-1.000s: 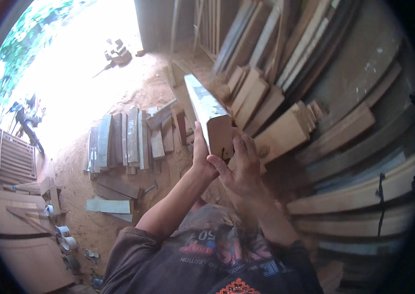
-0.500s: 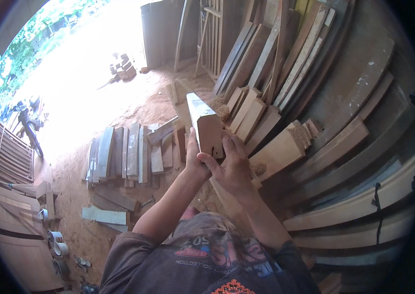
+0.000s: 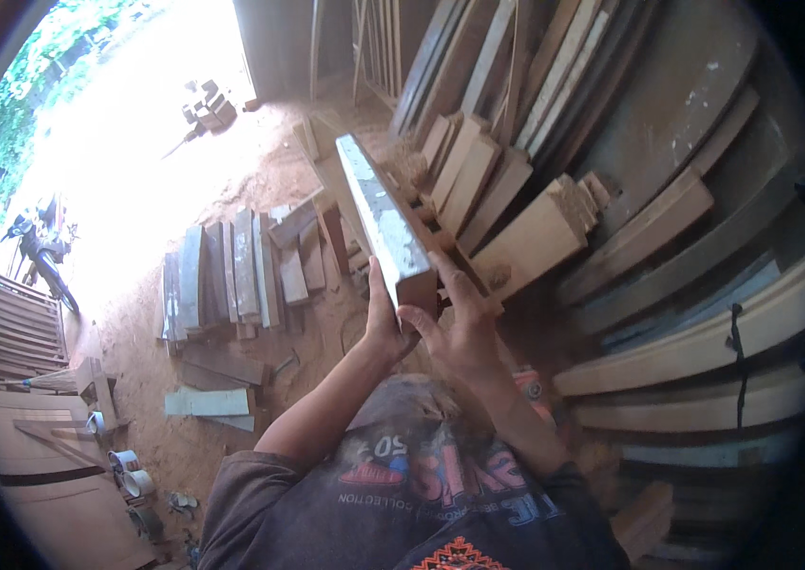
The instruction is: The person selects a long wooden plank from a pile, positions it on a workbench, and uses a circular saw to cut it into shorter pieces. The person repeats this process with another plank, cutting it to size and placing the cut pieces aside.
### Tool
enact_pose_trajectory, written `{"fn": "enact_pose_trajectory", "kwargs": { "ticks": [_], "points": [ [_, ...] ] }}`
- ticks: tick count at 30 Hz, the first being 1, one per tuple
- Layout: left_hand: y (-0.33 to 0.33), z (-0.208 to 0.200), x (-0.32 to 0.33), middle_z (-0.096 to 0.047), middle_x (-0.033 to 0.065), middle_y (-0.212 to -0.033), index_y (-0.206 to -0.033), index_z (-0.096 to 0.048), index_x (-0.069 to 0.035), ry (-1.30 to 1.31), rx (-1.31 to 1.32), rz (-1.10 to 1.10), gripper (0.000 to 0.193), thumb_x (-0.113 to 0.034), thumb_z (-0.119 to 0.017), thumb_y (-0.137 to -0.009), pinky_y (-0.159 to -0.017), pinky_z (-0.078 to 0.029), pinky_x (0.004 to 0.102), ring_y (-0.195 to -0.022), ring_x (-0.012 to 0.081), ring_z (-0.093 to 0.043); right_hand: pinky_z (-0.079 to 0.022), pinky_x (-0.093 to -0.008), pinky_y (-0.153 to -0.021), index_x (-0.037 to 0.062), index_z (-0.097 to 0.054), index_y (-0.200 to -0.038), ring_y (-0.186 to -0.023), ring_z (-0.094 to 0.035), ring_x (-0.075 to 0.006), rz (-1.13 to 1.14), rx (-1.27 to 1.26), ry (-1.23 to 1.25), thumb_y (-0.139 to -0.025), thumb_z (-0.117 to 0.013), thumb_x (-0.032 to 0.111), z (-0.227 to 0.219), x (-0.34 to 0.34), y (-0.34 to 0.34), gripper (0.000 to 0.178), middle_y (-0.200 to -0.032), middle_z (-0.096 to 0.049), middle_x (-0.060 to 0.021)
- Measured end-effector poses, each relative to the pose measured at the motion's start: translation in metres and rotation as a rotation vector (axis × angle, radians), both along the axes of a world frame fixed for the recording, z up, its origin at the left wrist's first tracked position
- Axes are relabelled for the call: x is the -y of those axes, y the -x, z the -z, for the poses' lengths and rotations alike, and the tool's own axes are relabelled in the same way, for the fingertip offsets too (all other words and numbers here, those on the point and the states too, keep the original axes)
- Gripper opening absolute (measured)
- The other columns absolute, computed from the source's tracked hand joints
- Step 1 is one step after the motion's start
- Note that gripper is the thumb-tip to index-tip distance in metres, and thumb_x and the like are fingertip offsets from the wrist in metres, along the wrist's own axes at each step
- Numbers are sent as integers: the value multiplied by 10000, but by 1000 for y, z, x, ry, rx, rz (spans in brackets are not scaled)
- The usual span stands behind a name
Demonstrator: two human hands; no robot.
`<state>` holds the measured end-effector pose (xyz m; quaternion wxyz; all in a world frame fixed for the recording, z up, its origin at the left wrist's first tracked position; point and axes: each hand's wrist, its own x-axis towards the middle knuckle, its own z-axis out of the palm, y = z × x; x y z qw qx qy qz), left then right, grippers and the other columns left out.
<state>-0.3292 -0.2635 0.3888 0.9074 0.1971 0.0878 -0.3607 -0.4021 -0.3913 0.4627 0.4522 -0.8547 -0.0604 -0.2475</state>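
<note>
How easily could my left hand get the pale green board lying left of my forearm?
Probably not right now: your left hand and right hand are both holding a beam, though nothing seems to cover the pale green board.

dusty brown floor (image 3: 127, 347), daylight (image 3: 151, 104) glaring through an opening at upper left, green leaves (image 3: 3, 166) outside, a bike (image 3: 43, 252) beside a slatted panel (image 3: 3, 313) at left, brown wall (image 3: 274, 52) at the top, planks (image 3: 491, 57) leaning along the right side

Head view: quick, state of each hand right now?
Left hand: holding the wooden beam near its close end, from the left.
Right hand: holding the same beam from the right.
</note>
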Motion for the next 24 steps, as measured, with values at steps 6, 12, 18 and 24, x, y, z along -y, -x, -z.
{"fn": "enact_pose_trajectory", "kwargs": {
  "ticks": [6,12,18,24],
  "points": [
    [50,74,-19,-641,175,-1337,-1457,-561,-82,-94,-117,75,989,-918,-293,-1001,-1075,-558,540,-1208,353,-658,-610,-471,-888,41,-595,-1496,-1098,-744,-406,-79,-204,-18,-895,-889,196,47,-9,51,686,-1272,-715,-225],
    [58,95,-22,-680,142,-1196,-1394,-603,-94,-201,-149,63,969,-931,-337,-984,-972,-617,498,-1105,297,-698,-615,-459,-873,59,-594,-1502,-1085,-748,-393,-107,-261,-13,-878,-894,175,63,-9,55,702,-1246,-715,-196],
    [58,91,-15,-707,120,-1044,-1234,-657,-63,-243,-229,-44,916,-909,-412,-983,-789,-654,444,-924,270,-726,-618,-409,-809,97,-733,-1324,-1028,-753,-313,-91,-239,79,-845,-909,79,64,-8,59,511,-1196,-719,-148],
    [60,84,-13,-699,113,-1056,-1235,-658,-88,-249,-236,-45,870,-893,-440,-987,-790,-648,455,-912,268,-720,-612,-403,-801,84,-783,-1134,-1025,-738,-310,-63,-225,77,-837,-895,34,64,-6,63,322,-1188,-706,-130]
  ]
}}
